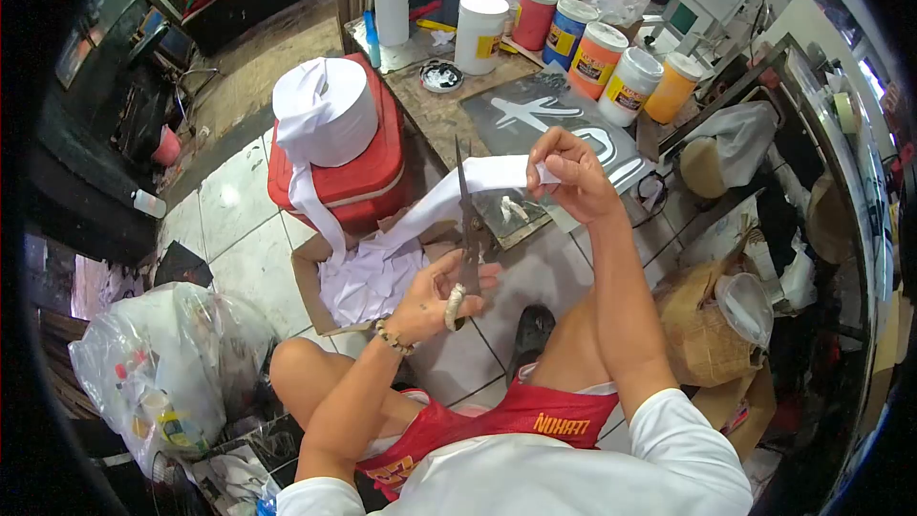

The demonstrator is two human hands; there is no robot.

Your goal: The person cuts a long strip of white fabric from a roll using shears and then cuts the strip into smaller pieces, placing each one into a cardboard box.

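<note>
Work in progress: the right hand (573,172), at the center of the frame, pinches the end of a white strip (501,173) between thumb and fingers, while the left hand (430,301), just below and to the left, carries upright scissors (468,229), its thumb at the wrapped handle and its fingers loosely spread. The strip runs past the blades, with no cut visible there, and down to a crumpled white heap (373,277) in an open carton (310,294). Another length climbs from the carton to a thick roll (353,119) on a red cooler (394,148), left of center. By appearances, a good amount is already in the carton, yet the roll's bulk suggests much is left. Paint jars (594,62) line the worktop (420,105) at upper right, behind a dark panel (497,134) with white lettering that is partly covered by the right hand. Whether the heap is separate pieces or one folded length is perhaps impossible to judge here; its underside is hidden, and the frame's edges fall into dark, curved blur.
</note>
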